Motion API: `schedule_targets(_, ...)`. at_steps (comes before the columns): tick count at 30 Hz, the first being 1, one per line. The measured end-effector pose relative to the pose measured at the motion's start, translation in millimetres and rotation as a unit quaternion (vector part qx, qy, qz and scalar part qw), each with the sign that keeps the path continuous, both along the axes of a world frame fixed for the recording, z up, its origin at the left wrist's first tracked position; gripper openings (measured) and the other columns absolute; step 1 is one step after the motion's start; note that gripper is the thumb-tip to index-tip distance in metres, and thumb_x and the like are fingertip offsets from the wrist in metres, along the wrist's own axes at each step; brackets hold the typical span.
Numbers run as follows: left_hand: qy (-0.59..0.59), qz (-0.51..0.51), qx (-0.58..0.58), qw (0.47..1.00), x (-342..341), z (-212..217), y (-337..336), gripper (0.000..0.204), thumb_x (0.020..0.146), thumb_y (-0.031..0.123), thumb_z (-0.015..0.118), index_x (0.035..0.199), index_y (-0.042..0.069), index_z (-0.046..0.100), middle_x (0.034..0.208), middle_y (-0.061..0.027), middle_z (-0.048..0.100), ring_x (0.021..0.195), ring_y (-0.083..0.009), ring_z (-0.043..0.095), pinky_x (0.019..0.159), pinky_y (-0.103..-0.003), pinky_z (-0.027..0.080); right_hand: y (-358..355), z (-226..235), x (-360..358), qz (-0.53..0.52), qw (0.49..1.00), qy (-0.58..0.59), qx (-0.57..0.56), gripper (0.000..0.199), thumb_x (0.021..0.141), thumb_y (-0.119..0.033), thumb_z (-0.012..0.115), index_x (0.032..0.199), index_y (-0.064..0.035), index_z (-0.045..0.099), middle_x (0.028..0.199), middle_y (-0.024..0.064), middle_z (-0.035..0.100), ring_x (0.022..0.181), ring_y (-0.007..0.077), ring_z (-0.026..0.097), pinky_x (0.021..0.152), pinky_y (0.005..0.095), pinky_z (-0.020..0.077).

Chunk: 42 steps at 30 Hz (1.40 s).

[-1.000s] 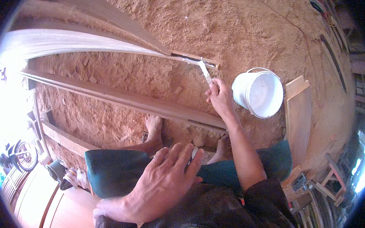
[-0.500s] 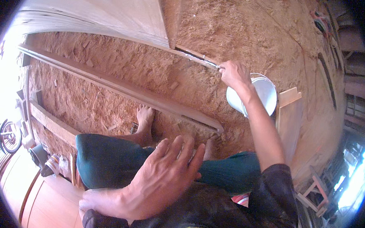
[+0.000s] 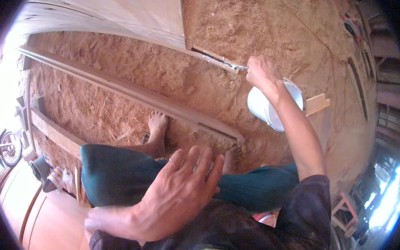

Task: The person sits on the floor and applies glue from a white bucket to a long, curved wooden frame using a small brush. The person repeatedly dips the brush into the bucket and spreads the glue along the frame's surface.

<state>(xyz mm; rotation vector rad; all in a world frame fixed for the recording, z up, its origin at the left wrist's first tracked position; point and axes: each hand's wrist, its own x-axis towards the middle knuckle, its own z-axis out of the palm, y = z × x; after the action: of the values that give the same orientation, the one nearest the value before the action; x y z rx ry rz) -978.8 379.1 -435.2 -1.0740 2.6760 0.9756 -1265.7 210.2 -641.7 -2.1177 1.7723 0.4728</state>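
My right hand (image 3: 262,73) is closed on a thin, pale tool (image 3: 243,68); its exact kind is hidden by the fingers. The tool's tip touches the end of a wooden strip (image 3: 212,58) that juts from under a large pale wood panel (image 3: 138,13). A dark slot runs along that strip, with white paste-like stuff smeared on it. Below my right forearm stands a white bucket (image 3: 260,109), partly covered by the arm. Over my lap I hold my left hand (image 3: 180,194) with its fingers stretched out, and nothing is in it.
A long grooved wooden rail (image 3: 133,94) lies across the sawdust-covered ground (image 3: 259,28) before my bare foot (image 3: 158,125). A pale board (image 3: 317,105) stands right of the bucket. At the left are a wooden beam (image 3: 57,129), pale panels (image 3: 52,221) and a wheel (image 3: 9,149).
My right hand has shifted slightly right and up along the strip, drawing the tool to its end. The left hand stays over my lap.
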Motion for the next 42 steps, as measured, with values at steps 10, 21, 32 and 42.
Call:
schedule_targets(10, -0.044, -0.001, 0.046, 0.998, -6, 2, 4, 0.064, 0.102, 0.038, 0.067, 0.153, 0.001, 0.054, 0.147, -0.0222, 0.061, 0.138, -0.0384, 0.059, 0.116, -0.052, 0.047, 25, -3, -26, 0.050, 0.988, -0.091, -0.117, 0.025, 0.093, -0.010, 0.069, 0.115, -0.0144, 0.080, 0.109, 0.0167, 0.075, 0.093, 0.0440, 0.075, 0.084, 0.0547, 0.0604)
schedule_targets(21, -0.032, 0.035, -0.058, 0.997, -7, 4, 25, 0.052, 0.096, 0.026, 0.056, 0.135, -0.007, 0.064, 0.121, -0.0198, 0.068, 0.116, -0.0323, 0.064, 0.104, -0.045, 0.047, -21, -21, 14, 0.322, 0.938, 0.072, -0.107, 0.020, 0.095, -0.017, 0.064, 0.095, -0.0109, 0.083, 0.097, 0.0166, 0.077, 0.091, 0.0350, 0.080, 0.073, 0.0496, 0.0641)
schedule_targets(32, -0.032, 0.005, -0.086, 0.996, -11, 5, 27, 0.052, 0.097, 0.027, 0.055, 0.135, -0.006, 0.065, 0.115, -0.0177, 0.068, 0.114, -0.0324, 0.063, 0.103, -0.046, 0.046, -35, -1, -6, 0.298, 0.937, 0.123, -0.137, 0.019, 0.096, -0.010, 0.061, 0.102, -0.0082, 0.079, 0.098, 0.0171, 0.073, 0.092, 0.0389, 0.078, 0.075, 0.0510, 0.0640)
schedule_targets(42, 0.002, -0.012, -0.061, 0.998, -20, -1, 24, 0.054, 0.095, 0.027, 0.059, 0.136, -0.007, 0.064, 0.127, -0.0214, 0.068, 0.123, -0.0339, 0.064, 0.109, -0.046, 0.048, 19, -4, -40, 0.105, 0.992, -0.050, -0.042, 0.026, 0.097, -0.011, 0.063, 0.113, -0.0109, 0.083, 0.107, 0.0195, 0.076, 0.103, 0.0413, 0.074, 0.089, 0.0523, 0.0604)
